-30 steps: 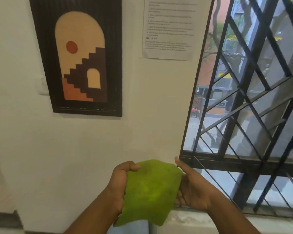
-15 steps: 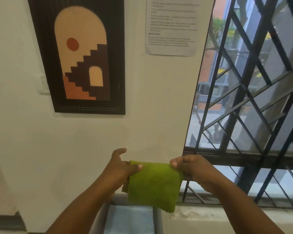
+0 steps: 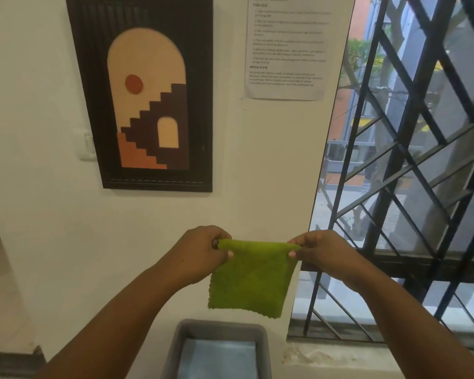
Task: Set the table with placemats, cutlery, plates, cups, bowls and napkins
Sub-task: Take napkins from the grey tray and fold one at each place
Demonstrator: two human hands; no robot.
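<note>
You are pinching the green napkin (image 3: 251, 280) by its top corners, left hand (image 3: 203, 255) and right hand (image 3: 322, 254) (napkin step), ready for folding next.

two bare forearms are showing from the bottom corners of the frame, with no sleeve reaching as far as the view goes. the bare left hand (image 3: 203, 254) is showing its back and knuckles, with a short, pale thumbnail catching the light. the bare right hand (image 3: 322, 251) is showing its back too, also with a short, pale thumbnail. nothing is being worn on either wrist or on the fingers that are in view.
</note>
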